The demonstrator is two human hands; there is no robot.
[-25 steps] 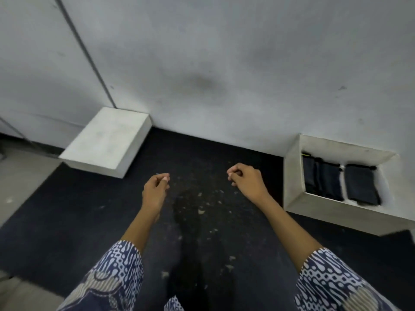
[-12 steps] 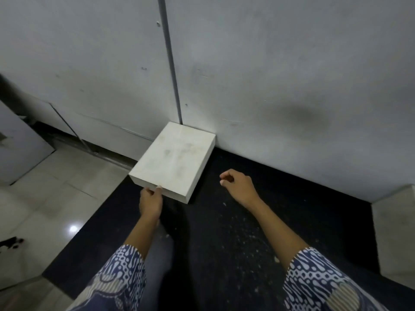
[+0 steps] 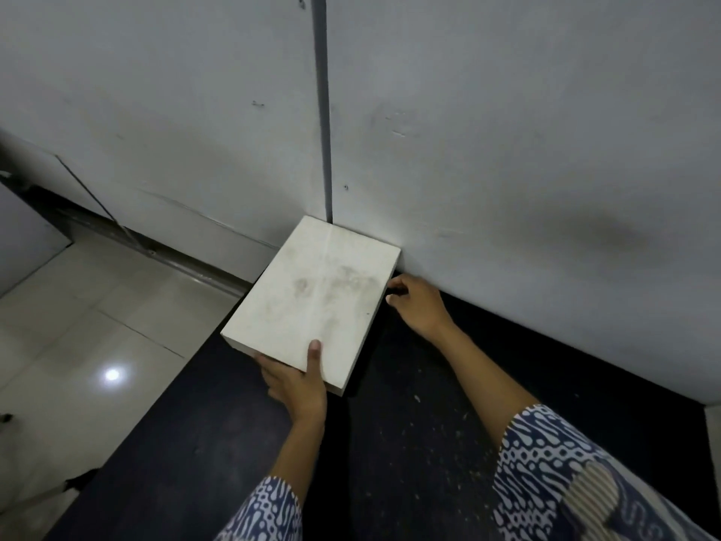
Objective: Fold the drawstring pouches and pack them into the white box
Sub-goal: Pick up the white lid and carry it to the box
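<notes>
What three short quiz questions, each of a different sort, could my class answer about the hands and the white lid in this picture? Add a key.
1. True or false: the left hand grips the near edge of the white lid, thumb on top.
2. Multiple choice: the right hand is at the lid's A) far edge, B) right edge, C) top face.
3. Fill in: the lid lies on a dark ____ beside the wall.

Key: 1 true; 2 B; 3 mat.
</notes>
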